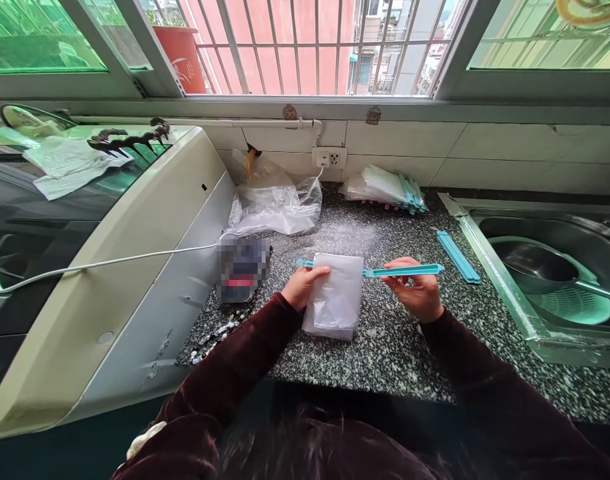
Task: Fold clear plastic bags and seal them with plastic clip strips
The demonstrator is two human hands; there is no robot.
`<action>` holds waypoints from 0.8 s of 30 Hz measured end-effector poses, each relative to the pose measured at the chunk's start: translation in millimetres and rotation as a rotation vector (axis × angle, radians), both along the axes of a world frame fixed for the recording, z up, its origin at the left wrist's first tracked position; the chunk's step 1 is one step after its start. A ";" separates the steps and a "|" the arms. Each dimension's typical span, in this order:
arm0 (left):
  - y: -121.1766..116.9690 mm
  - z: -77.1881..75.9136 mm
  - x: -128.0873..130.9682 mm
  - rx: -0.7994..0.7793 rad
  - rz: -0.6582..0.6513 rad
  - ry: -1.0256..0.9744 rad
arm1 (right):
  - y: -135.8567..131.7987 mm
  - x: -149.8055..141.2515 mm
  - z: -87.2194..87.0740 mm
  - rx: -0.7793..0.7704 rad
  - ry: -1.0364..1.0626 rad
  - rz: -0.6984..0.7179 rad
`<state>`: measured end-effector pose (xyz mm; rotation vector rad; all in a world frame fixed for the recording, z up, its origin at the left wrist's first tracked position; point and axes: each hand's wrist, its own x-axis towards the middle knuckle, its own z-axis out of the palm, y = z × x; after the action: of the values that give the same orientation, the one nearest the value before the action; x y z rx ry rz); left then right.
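Note:
My left hand (303,285) is closed on a flat stack of clear plastic bags (333,300), its thumb across the front near the left edge. A teal bag sealing clip (415,269) is opened out lengthwise. One arm of it passes behind the bags, its tip showing by my left fingers, and the hinge sits just past their right edge. My right hand (417,290) pinches the other arm between thumb and fingers. Some of my right fingers are hidden behind the clip.
More teal clips (458,257) lie beside the sink (529,333). Clipped bag packs (385,187) rest by the wall. A large clear bag (279,203), a blurred-out phone-like object (243,270) and a beaded strand (219,337) are on the left. A white cable (135,259) crosses there.

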<state>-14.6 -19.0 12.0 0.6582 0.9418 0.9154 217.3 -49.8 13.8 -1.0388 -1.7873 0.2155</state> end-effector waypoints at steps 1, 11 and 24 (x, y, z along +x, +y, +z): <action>-0.4 -0.5 0.5 0.002 -0.006 0.001 | -0.5 -0.1 0.2 -0.012 -0.001 -0.012; -9.2 3.2 6.7 0.012 -0.029 0.017 | -7.1 -6.7 1.7 0.003 -0.019 -0.061; -12.5 -6.2 9.2 0.142 -0.074 0.115 | -7.3 -14.9 -2.3 0.116 -0.219 0.022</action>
<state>-5.4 -31.6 5.7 0.8684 0.9537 0.8914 202.4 -57.1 11.5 -0.9898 -1.9837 0.0105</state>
